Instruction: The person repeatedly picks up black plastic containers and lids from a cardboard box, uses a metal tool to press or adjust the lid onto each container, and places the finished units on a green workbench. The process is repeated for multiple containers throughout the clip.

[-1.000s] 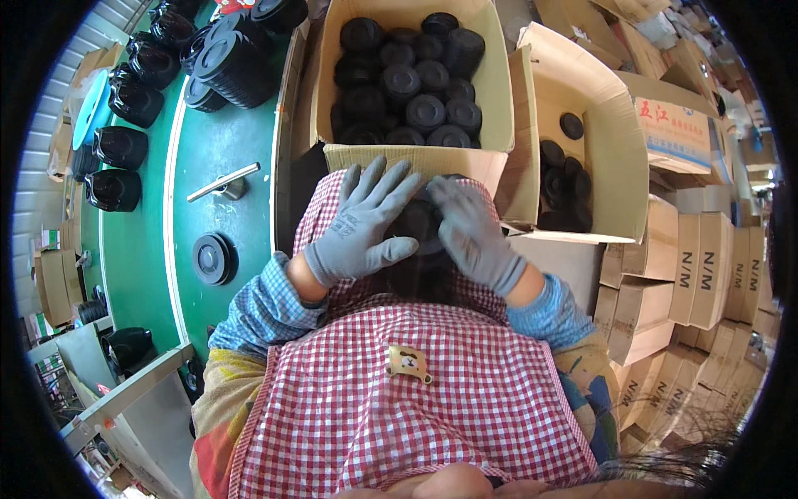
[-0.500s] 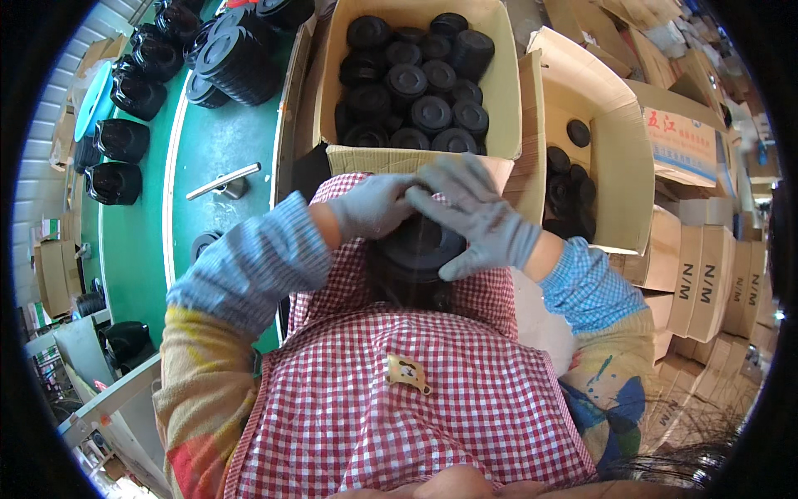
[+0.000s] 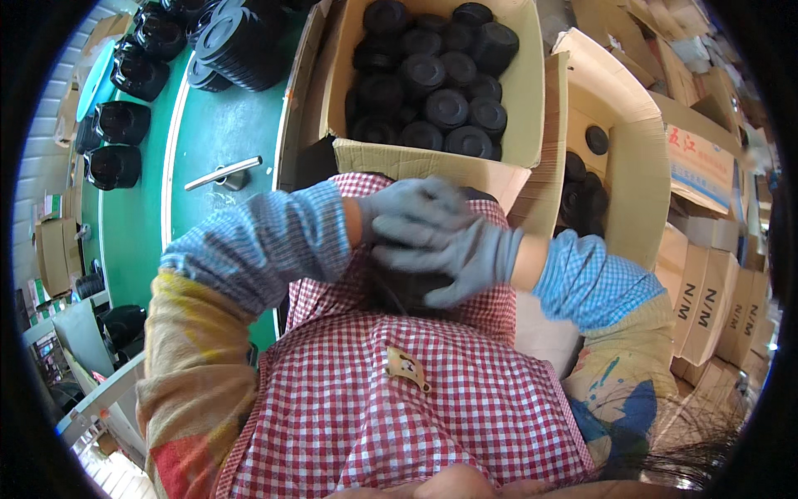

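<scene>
In my lap, between my knees, sits a dark black part [image 3: 401, 293], mostly hidden beneath my hands; its kind I cannot make out. My left hand [image 3: 428, 202], in a grey glove, reaches across its top from the left, with fingers partly covered and blurred. Over it lies my right hand [image 3: 461, 254], gloved the same way, its fingers stretched out to the left and its thumb apart along the black part's near side. Beyond my knees, a cardboard box [image 3: 432, 158] holds many stacked black round lids [image 3: 446, 109].
A second cardboard box [image 3: 640, 179] with a few black lids stands to the right. On the green bench [image 3: 137, 241] at left are a metal T-shaped tool [image 3: 224, 173], a stack of black discs [image 3: 237, 50] and glossy black housings [image 3: 114, 166]. Cartons [image 3: 706, 299] are piled at far right.
My right hand has moved left and down and now overlaps my left hand. The round black top that showed between them is now mostly covered. The whole view has shifted slightly.
</scene>
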